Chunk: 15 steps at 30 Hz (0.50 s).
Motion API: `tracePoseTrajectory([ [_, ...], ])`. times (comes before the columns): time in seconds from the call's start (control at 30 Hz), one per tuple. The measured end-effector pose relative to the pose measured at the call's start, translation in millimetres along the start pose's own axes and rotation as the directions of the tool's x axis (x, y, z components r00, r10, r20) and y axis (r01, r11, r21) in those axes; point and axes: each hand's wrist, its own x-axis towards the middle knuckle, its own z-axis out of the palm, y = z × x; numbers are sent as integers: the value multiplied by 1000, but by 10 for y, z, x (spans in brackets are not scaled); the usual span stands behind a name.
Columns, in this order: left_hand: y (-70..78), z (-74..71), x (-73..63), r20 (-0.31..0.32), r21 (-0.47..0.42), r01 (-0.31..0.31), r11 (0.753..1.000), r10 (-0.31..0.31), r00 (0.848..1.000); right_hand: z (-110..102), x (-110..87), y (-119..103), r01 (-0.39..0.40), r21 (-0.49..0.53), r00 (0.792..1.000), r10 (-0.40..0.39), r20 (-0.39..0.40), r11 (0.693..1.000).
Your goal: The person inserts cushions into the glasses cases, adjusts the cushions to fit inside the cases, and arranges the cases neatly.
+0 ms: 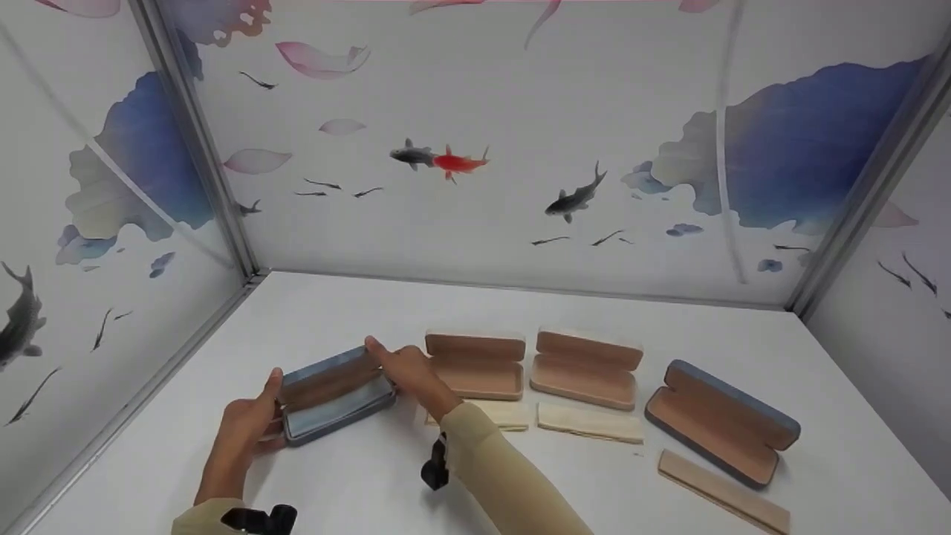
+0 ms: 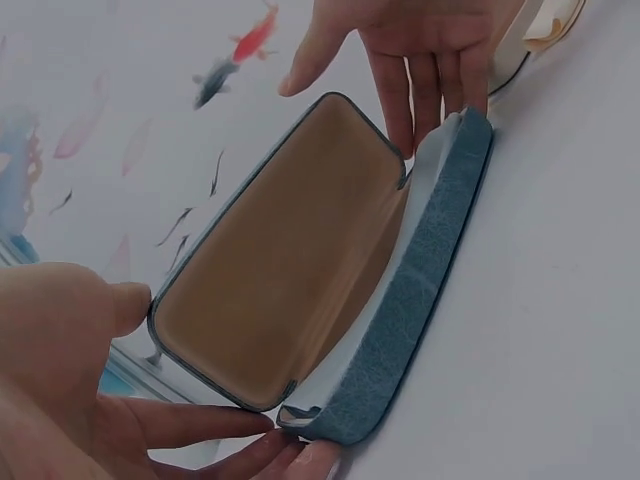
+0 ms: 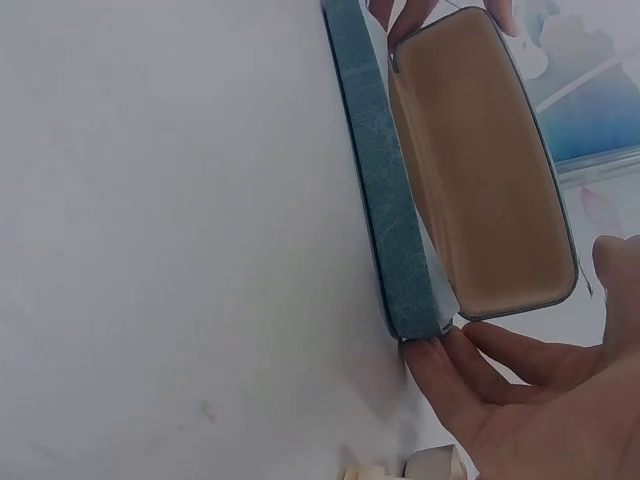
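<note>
A blue glasses case with a tan lining stands with its lid up at the table's left. Inside its base lies a light blue-white cloth, its edge showing along the rim in both wrist views. My left hand grips the case's left end, thumb on the lid's corner and fingers at the base. At the opposite end, my right hand touches the base with nearly straight fingers; its thumb stands apart from the lid in the wrist views.
Two pale cases stand with lids up to the right, folded cream cloths before them. Farther right are another blue case with its lid up and a tan strip-shaped piece. Printed walls border the white table.
</note>
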Motion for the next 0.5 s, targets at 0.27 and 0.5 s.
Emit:
tracePoseTrajectory([
  [0.27,-12,-30,-9,6,58,-33,998,32,999,16,-43,-24,-13,-43,1000,13,-18,999],
  [0.5,-7,-94,10,53,56,-33,998,30,998,-16,-55,-64,-8,-34,1000,9,27,999],
])
